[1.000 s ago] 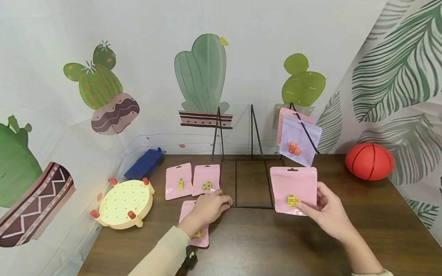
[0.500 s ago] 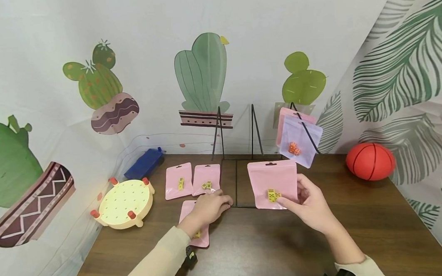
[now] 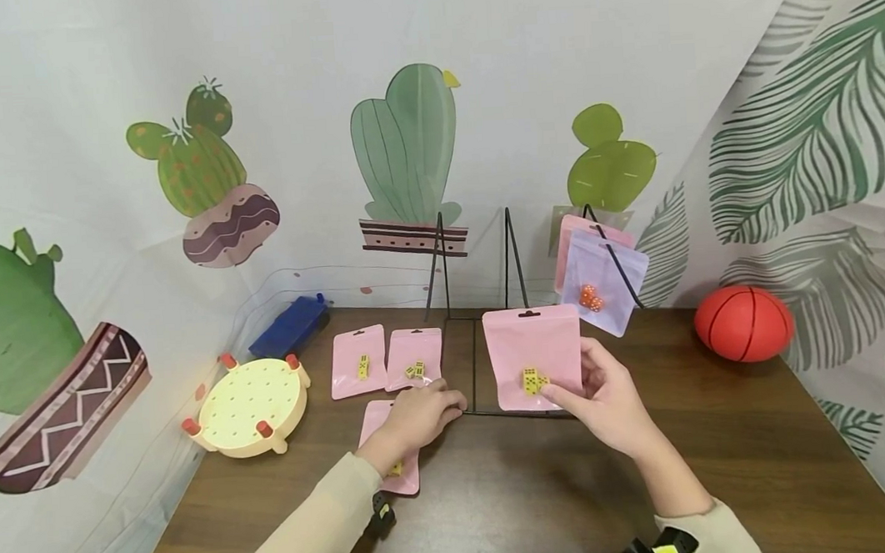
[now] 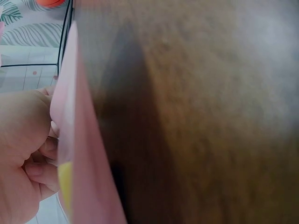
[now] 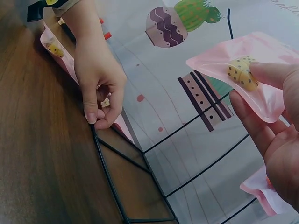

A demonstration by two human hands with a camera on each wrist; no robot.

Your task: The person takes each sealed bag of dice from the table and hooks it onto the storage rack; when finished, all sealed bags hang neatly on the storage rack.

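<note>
My right hand (image 3: pixel 610 397) holds a pink zip bag (image 3: pixel 532 339) upright, thumb in front and fingers behind. Yellow dice (image 5: pixel 243 72) show through its clear front, and a hang hole is cut near its top. This bag is in front of the middle arm of a black wire display rack (image 5: pixel 111 183). At the rack's front left corner, my left hand (image 3: pixel 423 415) pinches the wire between thumb and fingers. Under the left wrist lies another pink bag (image 3: pixel 404 483), partly hidden. On the rack's right arm hang a lilac bag (image 3: pixel 603 272) with orange dice and a pink bag behind it.
Two pink bags with yellow dice, a left one (image 3: pixel 349 380) and a right one (image 3: pixel 425 351), lie left of the rack. Farther left are a yellow pegged disc (image 3: pixel 250 408) and a blue plastic piece (image 3: pixel 289 328). A red ball (image 3: pixel 744 323) sits at the right.
My right hand has moved left and slightly up with the pink bag, from the rack's right side to in front of its middle arm. The left hand has stayed at the rack corner.
</note>
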